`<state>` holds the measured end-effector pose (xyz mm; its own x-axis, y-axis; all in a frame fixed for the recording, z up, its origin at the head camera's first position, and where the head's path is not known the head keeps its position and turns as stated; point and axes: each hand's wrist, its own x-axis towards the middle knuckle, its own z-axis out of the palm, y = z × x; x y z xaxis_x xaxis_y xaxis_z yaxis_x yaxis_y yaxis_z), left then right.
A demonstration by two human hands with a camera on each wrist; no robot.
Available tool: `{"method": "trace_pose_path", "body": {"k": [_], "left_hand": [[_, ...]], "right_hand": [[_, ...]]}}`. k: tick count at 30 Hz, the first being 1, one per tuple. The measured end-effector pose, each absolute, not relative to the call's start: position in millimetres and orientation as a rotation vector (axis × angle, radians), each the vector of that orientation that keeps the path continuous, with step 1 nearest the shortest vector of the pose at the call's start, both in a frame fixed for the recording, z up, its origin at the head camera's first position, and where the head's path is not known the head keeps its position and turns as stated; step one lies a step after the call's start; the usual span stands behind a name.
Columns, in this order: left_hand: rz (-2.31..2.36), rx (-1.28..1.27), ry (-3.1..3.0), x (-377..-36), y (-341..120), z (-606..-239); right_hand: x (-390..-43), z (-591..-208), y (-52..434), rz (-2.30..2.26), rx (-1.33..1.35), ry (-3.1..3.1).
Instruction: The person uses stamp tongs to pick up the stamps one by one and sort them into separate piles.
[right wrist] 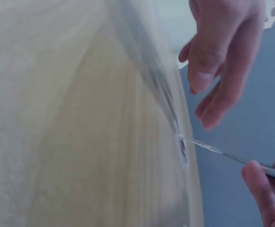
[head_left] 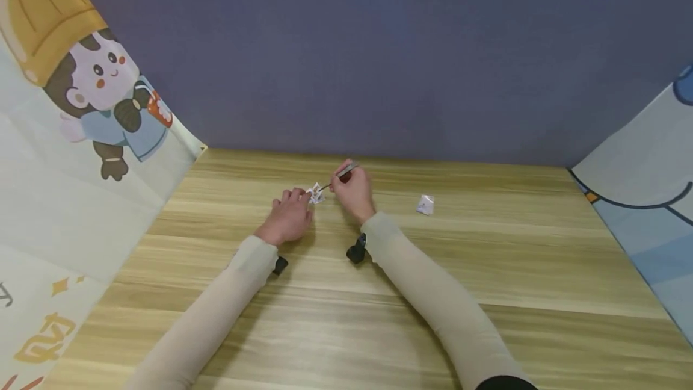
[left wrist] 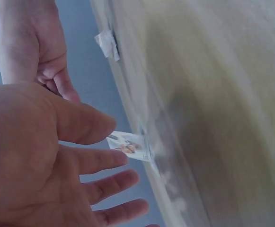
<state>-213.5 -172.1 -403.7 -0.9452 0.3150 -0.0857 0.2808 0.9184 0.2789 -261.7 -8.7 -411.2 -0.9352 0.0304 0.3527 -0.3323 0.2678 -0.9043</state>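
In the head view my right hand pinches slim metal tweezers that point down and left. Their tips reach small white printed pieces, like paper stickers, lying on the wooden table. In the right wrist view a thin whitish piece is at the tweezer tips, seen nearly edge-on. My left hand is just left of the printed pieces, fingers extended. The left wrist view has its fingers spread, with a printed piece beyond the thumb; whether they touch cannot be made out.
A small clear packet with white contents lies on the table to the right of my right hand. A dark blue-grey panel rises behind the table's far edge. Cartoon-printed sheets flank both sides.
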Motion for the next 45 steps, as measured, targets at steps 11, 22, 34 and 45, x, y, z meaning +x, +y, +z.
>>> {"method": "trace_pose_path", "body": {"k": [11, 22, 34, 45], "left_hand": [[0.243, 0.493, 2.93, -215, -162, -408], [0.255, 0.481, 2.906, -220, -160, -406], [0.304, 0.668, 2.934, -214, -135, -402], [0.268, 0.823, 2.829, -206, -108, -402]], "right_hand": [[-262, -421, -14, 1.414, 0.266, -2.424], [-260, -411, -6, 1.345, 0.272, -2.549], [-261, -382, 54, 1.658, 0.441, -2.548], [-263, -386, 90, 1.484, 0.436, -2.701]]}}
